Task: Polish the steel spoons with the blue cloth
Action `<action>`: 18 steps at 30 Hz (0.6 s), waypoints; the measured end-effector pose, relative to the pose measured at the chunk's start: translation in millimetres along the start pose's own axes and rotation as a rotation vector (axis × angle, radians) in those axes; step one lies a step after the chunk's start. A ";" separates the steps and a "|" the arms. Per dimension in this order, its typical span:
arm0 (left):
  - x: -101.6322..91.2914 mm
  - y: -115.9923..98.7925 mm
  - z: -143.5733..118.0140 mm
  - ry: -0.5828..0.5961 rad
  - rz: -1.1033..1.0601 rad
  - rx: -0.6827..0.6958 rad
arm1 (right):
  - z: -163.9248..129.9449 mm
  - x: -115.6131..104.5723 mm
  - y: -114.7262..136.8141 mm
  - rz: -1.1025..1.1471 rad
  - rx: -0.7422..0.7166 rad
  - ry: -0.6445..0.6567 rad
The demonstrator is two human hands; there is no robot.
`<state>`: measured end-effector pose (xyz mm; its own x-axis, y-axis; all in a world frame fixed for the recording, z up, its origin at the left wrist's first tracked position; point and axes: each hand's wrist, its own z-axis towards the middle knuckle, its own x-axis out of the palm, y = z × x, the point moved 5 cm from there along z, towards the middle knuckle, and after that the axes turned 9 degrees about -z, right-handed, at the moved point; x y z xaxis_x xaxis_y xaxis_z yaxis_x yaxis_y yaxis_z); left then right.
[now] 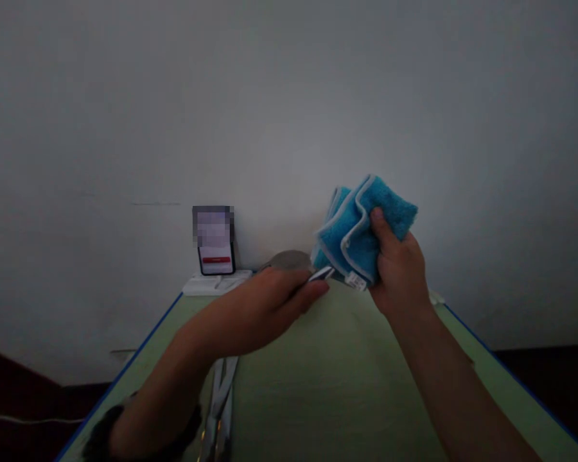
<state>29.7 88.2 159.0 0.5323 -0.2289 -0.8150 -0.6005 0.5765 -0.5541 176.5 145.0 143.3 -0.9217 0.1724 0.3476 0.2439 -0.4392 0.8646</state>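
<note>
Phone (216,262), rectangular and black-edged, stands on a white base (205,285). Shiny metal utensils (225,430) lie on the green, blue-edged desk (318,385). Left hand (274,298) grips a slim silvery metal piece (322,274). Folded blue, white-edged cloth (361,224) is raised above the desk, clamped in the right hand (401,273).

White tag (355,281) on blue cloth (349,222), marks illegible
</note>
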 end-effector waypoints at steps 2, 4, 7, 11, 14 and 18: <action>-9.4 2.9 -4.0 -0.050 -0.047 -0.021 | 2.7 -4.0 2.2 -0.004 -0.013 -0.016; -17.3 5.2 -8.7 -0.118 -0.085 -0.038 | 2.9 -4.3 2.9 -0.009 -0.019 -0.021; -25.1 7.1 -15.0 -0.223 -0.119 -0.040 | 0.9 -0.6 2.6 0.003 -0.035 -0.012; -27.0 8.3 -17.7 -0.232 -0.173 -0.013 | 1.0 -1.5 1.0 0.025 -0.039 -0.050; -26.6 6.5 -17.5 -0.177 -0.158 0.030 | 3.0 -5.5 -2.4 0.028 -0.006 -0.081; -21.7 0.3 -18.1 -0.017 -0.161 0.122 | 2.7 -4.7 -7.6 0.004 0.040 -0.044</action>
<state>7.1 79.2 173.5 0.6264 -0.3129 -0.7140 -0.4303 0.6249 -0.6514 179.8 150.0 136.0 -0.9065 0.2099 0.3662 0.2605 -0.4044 0.8767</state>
